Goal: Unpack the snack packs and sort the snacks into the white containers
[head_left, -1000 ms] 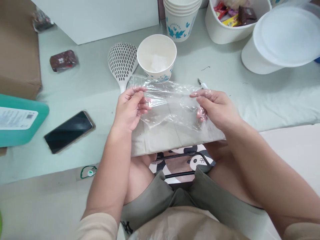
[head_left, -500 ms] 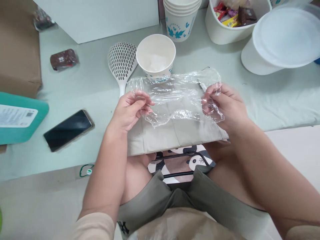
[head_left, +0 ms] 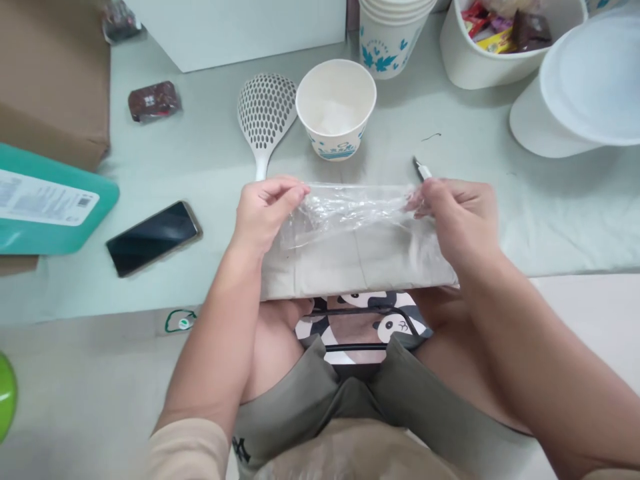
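Observation:
A clear plastic bag is stretched between my two hands above the table's near edge. My left hand pinches its left end between thumb and fingers. At the other end my right hand is closed on the plastic. Just beyond my right hand the tip of a thin white-and-dark tool shows on the table; the hand hides the remainder. Past the bag stands a white paper cup with blue print and something whitish in its bottom. A white slotted skimmer lies left of the cup, its handle running behind my left hand.
A phone and a teal container lie on the left, near a wrapped brown snack. Stacked paper cups, a white bin of wrapped sweets and a lidded white tub stand at the back right.
The bag was loosely spread and crumpled; now it is pulled narrower and flatter. My left hand has tightened from loose fingers to a pinch. The view has shifted, moving table objects rightward.

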The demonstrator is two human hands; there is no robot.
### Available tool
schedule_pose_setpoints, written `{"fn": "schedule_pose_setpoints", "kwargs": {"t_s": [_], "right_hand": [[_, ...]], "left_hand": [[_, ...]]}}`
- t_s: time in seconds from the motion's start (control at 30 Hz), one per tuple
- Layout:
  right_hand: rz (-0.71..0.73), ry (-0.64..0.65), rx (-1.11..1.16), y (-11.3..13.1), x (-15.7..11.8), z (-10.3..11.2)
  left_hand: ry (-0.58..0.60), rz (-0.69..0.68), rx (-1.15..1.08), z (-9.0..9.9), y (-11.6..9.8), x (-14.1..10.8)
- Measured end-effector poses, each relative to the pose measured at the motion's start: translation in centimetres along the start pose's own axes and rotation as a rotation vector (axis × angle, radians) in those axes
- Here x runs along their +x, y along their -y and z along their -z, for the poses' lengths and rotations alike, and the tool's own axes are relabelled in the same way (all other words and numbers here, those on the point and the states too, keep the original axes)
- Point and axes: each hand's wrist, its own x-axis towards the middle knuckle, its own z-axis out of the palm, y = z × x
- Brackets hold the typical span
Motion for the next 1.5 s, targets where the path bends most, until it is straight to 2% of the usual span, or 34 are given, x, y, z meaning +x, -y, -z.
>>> {"fn": "schedule_pose_setpoints", "kwargs": {"t_s": [0.07, 0.23, 0.47, 0.53, 0.6, 0.73, 0.83, 0.93, 1.07, 1.13, 1.2, 1.37, 1.5], "right_hand": [[-0.012, 0.033, -0.031, 0.1, -0.1, -0.1], [-0.03, 0.092, 0.185, -0.3, 0.2, -0.5], [-0.06, -0.01, 0.392, -0.8, 1.4, -1.5], [-0.128, -0.036, 0.49, -0.3, 1.6, -2.0], [-0.162, -0.039, 0.536, 0.1, 2.0, -2.4], [-0.074, -0.01, 0.457, -0.5, 3.4, -3.5], [-0.088, -0.059, 0.422, -1.1, 4.4, -4.2], [-0.159, -0.042, 0.411, -0.9, 4.7, -4.4], [-0.227, 0.097, 0.419, -0.5, 3.9, -4.3], [-0.247, 0.195, 0.408, -0.6, 3.3, -4.1], [-0.238, 0.236, 0.389, -0.8, 2.9, -3.8], [-0.163, 0.153, 0.389, -1.0, 2.7, -3.7], [-0.138, 0.114, 0.411, -1.0, 2.6, -3.7]], "left_hand": [[-0.004, 0.024, -0.016, -0.4, -0.1, -0.3], [-0.097, 0.187, -0.031, -1.2, -1.3, -0.7], [-0.154, 0.267, -0.093, -0.9, -1.6, -0.1], [-0.114, 0.31, -0.166, -0.8, -1.5, 0.1], [-0.015, 0.383, -0.241, -0.7, -1.4, 0.4], [0.166, 0.466, -0.363, -1.1, -1.8, 0.8], [0.142, 0.49, -0.36, -1.6, -2.2, 1.0], [0.069, 0.491, -0.269, -1.7, -2.4, 1.2], [0.04, 0.435, -0.24, -1.0, -2.1, 1.6], [0.065, 0.456, -0.216, -0.5, -2.0, 1.6], [0.115, 0.481, -0.197, -0.1, -1.9, 1.5], [0.211, 0.487, -0.19, 0.3, -1.9, 0.9], [0.191, 0.497, -0.176, 0.3, -2.1, 0.8]]}}
